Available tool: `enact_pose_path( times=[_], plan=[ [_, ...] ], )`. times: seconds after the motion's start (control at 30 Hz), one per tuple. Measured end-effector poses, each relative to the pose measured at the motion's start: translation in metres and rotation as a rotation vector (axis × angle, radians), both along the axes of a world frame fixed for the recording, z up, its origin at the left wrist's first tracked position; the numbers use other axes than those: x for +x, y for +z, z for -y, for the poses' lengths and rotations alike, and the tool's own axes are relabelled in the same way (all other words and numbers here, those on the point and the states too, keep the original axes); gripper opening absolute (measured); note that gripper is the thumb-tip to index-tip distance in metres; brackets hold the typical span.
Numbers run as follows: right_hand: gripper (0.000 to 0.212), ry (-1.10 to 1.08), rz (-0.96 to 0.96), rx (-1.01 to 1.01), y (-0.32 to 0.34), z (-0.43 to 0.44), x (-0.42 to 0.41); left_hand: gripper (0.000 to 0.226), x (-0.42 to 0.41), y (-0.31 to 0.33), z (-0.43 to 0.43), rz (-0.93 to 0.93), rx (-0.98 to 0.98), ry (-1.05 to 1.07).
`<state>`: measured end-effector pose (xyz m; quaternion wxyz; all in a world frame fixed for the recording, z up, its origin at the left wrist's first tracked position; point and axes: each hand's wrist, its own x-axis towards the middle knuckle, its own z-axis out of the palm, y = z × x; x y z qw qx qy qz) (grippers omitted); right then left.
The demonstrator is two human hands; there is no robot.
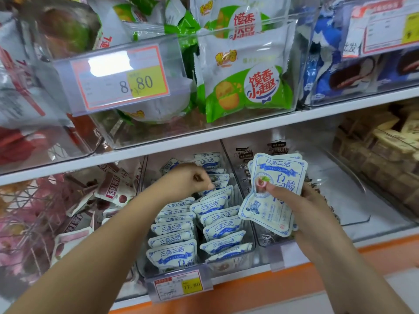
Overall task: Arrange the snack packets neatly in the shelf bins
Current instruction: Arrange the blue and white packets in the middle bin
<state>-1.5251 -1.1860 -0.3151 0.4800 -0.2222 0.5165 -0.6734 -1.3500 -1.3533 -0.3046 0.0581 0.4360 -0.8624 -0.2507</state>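
Observation:
A clear plastic bin [251, 250] on the lower shelf holds two rows of upright white-and-blue snack packets [176, 230]. My left hand [190, 177] reaches into the back of this bin, fingers curled down onto the top of a packet in the right-hand row; whether they pinch it is hidden. My right hand [301, 200] holds a small stack of the same white-and-blue packets [272, 193] upright, just right of the bin, with the thumb across the front packet.
Left of the bin lies a bin of pink-and-white packets [113, 189]; to the right, a bin with dark-lettered packets [276, 150] and one with tan packets [385, 141]. The upper shelf [226, 132] carries bins of green-and-white packets [247, 85] and blue ones [340, 71]. Price tags [179, 285] hang at the bin fronts.

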Motion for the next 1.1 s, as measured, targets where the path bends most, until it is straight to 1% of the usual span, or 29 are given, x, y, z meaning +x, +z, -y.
enact_pose_path(
  times=[0.1,0.13,0.2,0.3,0.37,0.47,0.53,0.6,0.8,0.9,1.0,1.03,1.07,1.1],
  plan=[
    [0.034,0.005,-0.019,0.009,-0.001,-0.001,-0.001,0.024,0.011,0.007,-0.008,0.202,0.014,-0.070],
    [0.031,0.004,-0.019,0.011,-0.001,-0.001,0.000,0.026,0.012,0.007,-0.010,0.241,0.001,-0.082],
    [0.031,0.005,-0.011,0.009,-0.001,-0.002,0.000,0.021,0.009,0.007,-0.009,0.265,-0.047,-0.081],
    [0.030,0.005,-0.004,0.013,-0.002,-0.002,0.001,0.019,0.003,0.001,-0.001,0.298,-0.192,-0.059],
    [0.028,0.000,-0.006,0.011,-0.003,-0.001,0.001,0.018,0.000,-0.003,0.004,0.287,-0.260,-0.033],
    [0.029,-0.007,-0.009,0.013,-0.003,0.000,0.000,0.022,-0.007,-0.003,0.004,0.196,-0.350,0.000],
    [0.026,-0.005,-0.007,0.016,-0.002,0.001,0.000,0.025,-0.012,-0.001,0.001,0.154,-0.374,0.012],
    [0.024,-0.001,-0.001,0.016,-0.001,0.001,-0.001,0.026,-0.017,-0.003,-0.001,0.146,-0.353,0.024],
    [0.026,-0.008,0.004,0.010,-0.001,0.000,0.000,0.024,-0.040,-0.024,-0.012,0.084,-0.171,0.021],
    [0.026,-0.010,0.004,0.006,-0.001,0.000,0.001,0.022,-0.039,-0.031,-0.015,0.077,-0.031,0.038],
    [0.024,-0.001,0.008,-0.009,0.000,0.000,0.001,0.016,-0.030,-0.031,-0.022,0.003,0.104,0.010],
    [0.024,0.001,0.011,-0.012,0.000,-0.001,0.001,0.020,-0.027,-0.031,-0.026,-0.014,0.110,-0.018],
    [0.024,0.002,0.012,-0.014,0.000,-0.001,0.001,0.028,-0.024,-0.030,-0.030,-0.009,0.055,-0.039],
    [0.025,0.003,0.013,-0.016,0.000,-0.001,0.001,0.037,-0.021,-0.028,-0.034,0.028,-0.050,-0.046]
  ],
)
